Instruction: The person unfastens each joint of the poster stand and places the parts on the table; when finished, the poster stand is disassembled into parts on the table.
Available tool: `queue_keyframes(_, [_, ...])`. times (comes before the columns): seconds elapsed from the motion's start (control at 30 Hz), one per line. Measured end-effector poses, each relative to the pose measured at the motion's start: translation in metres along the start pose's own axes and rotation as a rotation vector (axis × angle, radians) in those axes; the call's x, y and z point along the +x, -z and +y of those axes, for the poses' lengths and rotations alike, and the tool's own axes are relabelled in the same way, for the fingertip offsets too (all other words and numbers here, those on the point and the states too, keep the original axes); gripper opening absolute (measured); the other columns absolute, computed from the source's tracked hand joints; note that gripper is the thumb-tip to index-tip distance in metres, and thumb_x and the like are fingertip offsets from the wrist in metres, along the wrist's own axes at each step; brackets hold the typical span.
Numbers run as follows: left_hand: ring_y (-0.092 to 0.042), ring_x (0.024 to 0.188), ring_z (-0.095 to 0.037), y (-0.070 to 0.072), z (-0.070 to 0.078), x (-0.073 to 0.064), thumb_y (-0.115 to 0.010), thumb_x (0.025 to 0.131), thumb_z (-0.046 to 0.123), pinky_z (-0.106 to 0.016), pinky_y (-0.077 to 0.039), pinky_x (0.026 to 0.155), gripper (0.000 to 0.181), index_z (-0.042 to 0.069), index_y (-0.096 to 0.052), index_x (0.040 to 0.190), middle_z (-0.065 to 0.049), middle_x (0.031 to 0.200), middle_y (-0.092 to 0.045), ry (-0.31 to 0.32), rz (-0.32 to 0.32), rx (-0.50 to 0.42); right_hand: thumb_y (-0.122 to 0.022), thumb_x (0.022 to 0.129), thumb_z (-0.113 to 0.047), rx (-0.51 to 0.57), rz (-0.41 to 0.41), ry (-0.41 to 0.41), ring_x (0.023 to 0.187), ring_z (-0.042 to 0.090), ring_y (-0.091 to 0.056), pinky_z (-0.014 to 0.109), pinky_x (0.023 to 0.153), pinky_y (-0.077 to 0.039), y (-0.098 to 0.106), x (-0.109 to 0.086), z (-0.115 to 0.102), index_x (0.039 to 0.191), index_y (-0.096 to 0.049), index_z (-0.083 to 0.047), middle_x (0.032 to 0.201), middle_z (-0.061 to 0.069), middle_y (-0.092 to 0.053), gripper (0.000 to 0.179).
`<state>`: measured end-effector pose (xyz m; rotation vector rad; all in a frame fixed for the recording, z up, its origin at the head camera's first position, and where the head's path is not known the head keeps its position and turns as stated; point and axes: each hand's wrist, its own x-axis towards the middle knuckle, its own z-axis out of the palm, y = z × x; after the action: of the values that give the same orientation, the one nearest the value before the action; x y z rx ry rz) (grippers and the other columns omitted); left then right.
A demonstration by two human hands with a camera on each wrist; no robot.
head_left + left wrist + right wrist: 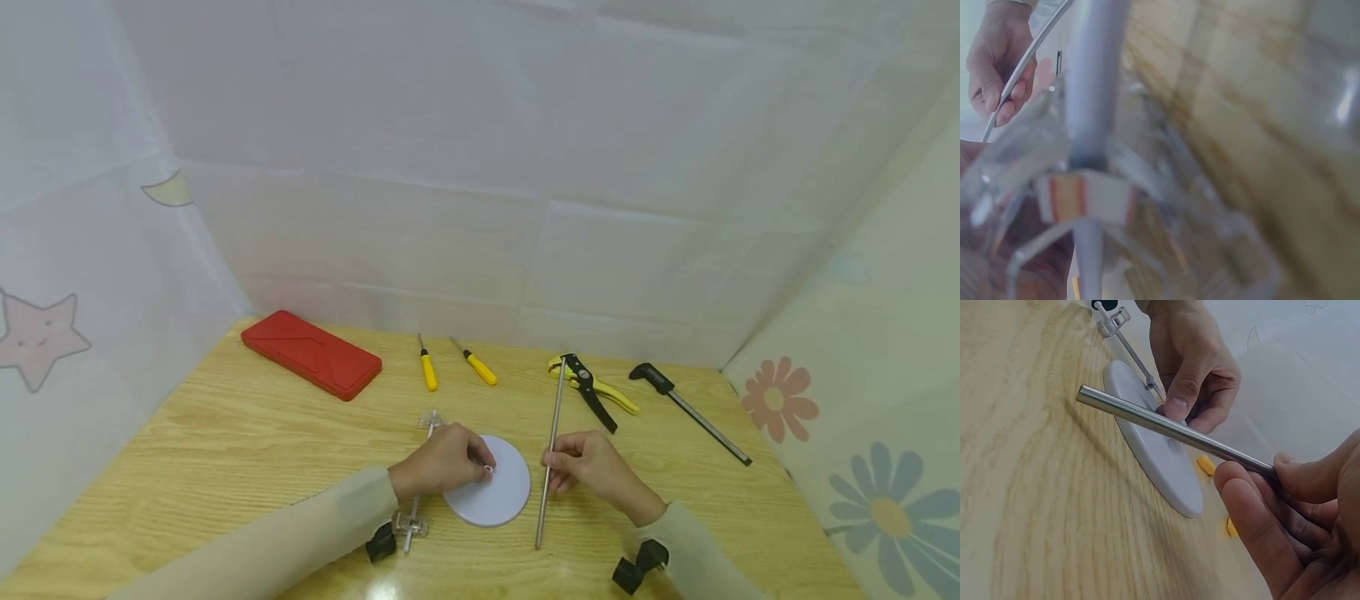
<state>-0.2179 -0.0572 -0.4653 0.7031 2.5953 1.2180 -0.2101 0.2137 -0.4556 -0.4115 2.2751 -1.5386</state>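
Observation:
A round white base (491, 504) lies flat on the wooden table. At its middle, my left hand (446, 458) pinches a small white piece (488, 469) with a ring-like top; whether this is joined to the base is hidden by the fingers. My right hand (596, 471) holds a straight metal rod (1147, 417) between thumb and fingers, to the right of the base. The rod is tilted, its near end (1088, 394) raised off the table. Under my left wrist runs a thin white rod with clear plastic clips (411, 524), seen close and blurred in the left wrist view.
Behind the hands lie a red case (311, 354), two yellow-handled screwdrivers (428, 371) (480, 368), yellow and black cutting pliers (596, 390) and a black caliper (690, 408). Pale cloth walls (420, 167) bound the table at the back and sides.

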Motion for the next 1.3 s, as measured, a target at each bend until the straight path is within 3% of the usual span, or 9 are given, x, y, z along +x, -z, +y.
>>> queue_keyframes(0.5, [-0.063,0.076,-0.006,0.0,0.0,-0.001,-0.081,0.08,0.008,-0.02,-0.053,0.064,0.006,0.011,-0.08,0.086,0.001,0.082,-0.077,-0.002,0.009,0.009,-0.066,0.098,-0.015,-0.009,-0.017,-0.094,0.063,0.011,-0.07,0.027,0.059,-0.061,-0.003,0.0,0.007,0.099,-0.07,0.012,0.072,0.005,-0.073,0.027])
queue_keyframes(0.77, [-0.063,0.076,-0.007,-0.001,-0.001,-0.001,-0.081,0.08,0.008,-0.021,-0.053,0.064,0.006,0.01,-0.08,0.086,0.001,0.082,-0.077,-0.004,0.011,0.007,-0.068,0.096,-0.013,0.001,0.059,-0.145,0.06,0.011,-0.069,0.027,0.058,-0.06,-0.012,0.001,0.013,0.097,-0.071,0.008,0.07,0.004,-0.072,0.021])
queue_keyframes(0.93, [-0.063,0.076,-0.007,-0.001,-0.001,-0.001,-0.08,0.081,0.007,-0.021,-0.052,0.064,0.006,0.01,-0.08,0.086,0.0,0.082,-0.078,-0.006,0.008,-0.002,-0.068,0.095,-0.01,-0.002,0.094,-0.151,0.058,0.011,-0.068,0.028,0.056,-0.06,-0.017,0.001,0.017,0.093,-0.07,0.007,0.068,0.004,-0.071,0.017])
queue_keyframes(1.3, [-0.064,0.08,-0.009,0.001,0.0,-0.001,-0.08,0.081,0.008,-0.022,-0.054,0.067,0.007,0.01,-0.08,0.087,0.0,0.084,-0.077,-0.001,-0.002,-0.017,-0.072,0.093,-0.014,-0.039,0.072,-0.158,0.053,0.01,-0.065,0.028,0.052,-0.058,-0.021,0.0,0.023,0.091,-0.069,0.006,0.066,0.004,-0.071,0.02])
